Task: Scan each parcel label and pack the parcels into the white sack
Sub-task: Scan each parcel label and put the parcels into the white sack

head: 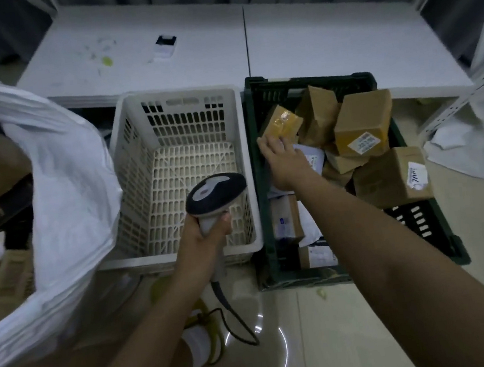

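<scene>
A dark green crate (268,210) on the floor at right holds several brown cardboard parcels, some with white labels. My right hand (285,162) reaches into its far left corner, fingers closing on a small tape-wrapped parcel (283,123); the parcel still rests in the crate. My left hand (207,233) grips a grey and black barcode scanner (214,194) by its handle, held over the near edge of a white crate. The white sack (63,180) stands open at left, with cardboard boxes showing inside it.
An empty white slotted crate (127,154) sits between the sack and the green crate. A white table (308,41) runs behind, carrying a small label printer (165,44). The scanner cable (236,321) trails over the floor. A metal shelf upright (467,94) stands at right.
</scene>
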